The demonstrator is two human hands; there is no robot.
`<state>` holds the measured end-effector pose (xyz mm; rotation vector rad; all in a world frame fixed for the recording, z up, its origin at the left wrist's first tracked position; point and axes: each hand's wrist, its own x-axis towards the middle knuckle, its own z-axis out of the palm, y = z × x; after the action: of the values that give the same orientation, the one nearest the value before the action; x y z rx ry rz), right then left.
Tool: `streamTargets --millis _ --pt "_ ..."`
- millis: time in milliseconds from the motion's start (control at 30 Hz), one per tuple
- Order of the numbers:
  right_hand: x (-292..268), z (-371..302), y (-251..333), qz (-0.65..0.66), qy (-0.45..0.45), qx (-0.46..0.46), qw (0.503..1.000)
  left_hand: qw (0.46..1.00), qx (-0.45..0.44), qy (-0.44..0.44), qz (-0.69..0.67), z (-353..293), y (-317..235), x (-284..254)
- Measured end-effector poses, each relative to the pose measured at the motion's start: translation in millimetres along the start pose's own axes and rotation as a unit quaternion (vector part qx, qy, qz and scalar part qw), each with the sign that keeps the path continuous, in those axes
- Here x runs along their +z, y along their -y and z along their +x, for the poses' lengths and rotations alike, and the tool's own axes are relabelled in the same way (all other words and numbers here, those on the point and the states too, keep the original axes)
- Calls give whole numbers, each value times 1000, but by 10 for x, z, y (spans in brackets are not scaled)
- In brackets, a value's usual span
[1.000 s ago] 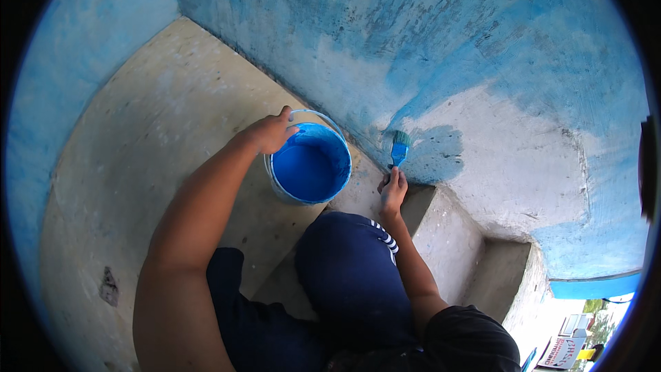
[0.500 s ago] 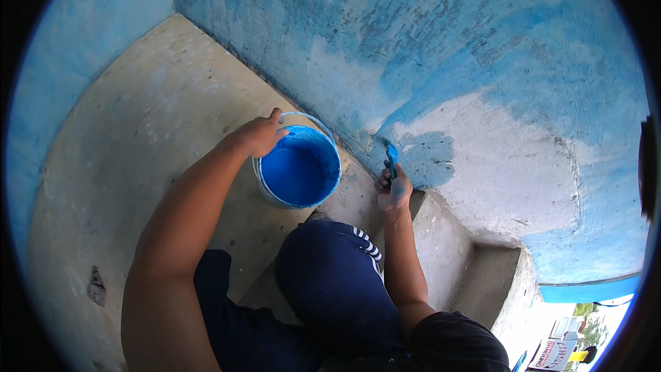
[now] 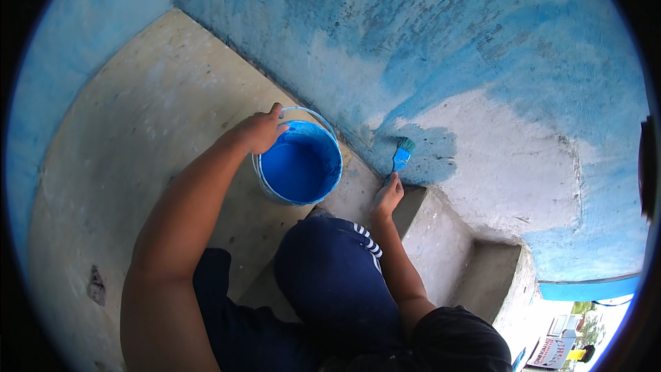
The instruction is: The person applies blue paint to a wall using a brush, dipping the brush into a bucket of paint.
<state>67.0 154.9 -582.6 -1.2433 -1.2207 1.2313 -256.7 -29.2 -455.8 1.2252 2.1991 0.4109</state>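
My left hand grips the rim of a small bucket full of bright blue paint, held just above the concrete step. My right hand is closed on the handle of a paintbrush; its blue-coated bristles press against the wall at the edge of a fresh wet patch. The wall is partly blue, with a pale unpainted area to the right of the brush. My bent knee in dark blue trousers sits below the bucket.
A bare concrete landing spreads to the left, with a dark spot near its lower left. Concrete steps descend at the lower right beside the wall. A second blue wall curves along the left side.
The bucket and my left hand have shifted slightly left. The brush has moved up along the wall and the wet blue patch beside it has grown.
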Motion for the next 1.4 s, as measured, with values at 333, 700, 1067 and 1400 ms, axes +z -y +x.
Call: streamTargets --millis 333,700,1067,1400 --pt "89 105 727 147 108 365 913 999 -15 -20 35 -73 -47 -28" --pt "405 -241 1611 154 124 44 979 1000 -7 -12 17 -75 -90 -37" --pt "563 -83 187 81 95 360 925 999 15 -49 9 -65 -31 -6" --pt "520 -148 1770 128 165 -15 978 999 7 -29 15 -61 86 -28"
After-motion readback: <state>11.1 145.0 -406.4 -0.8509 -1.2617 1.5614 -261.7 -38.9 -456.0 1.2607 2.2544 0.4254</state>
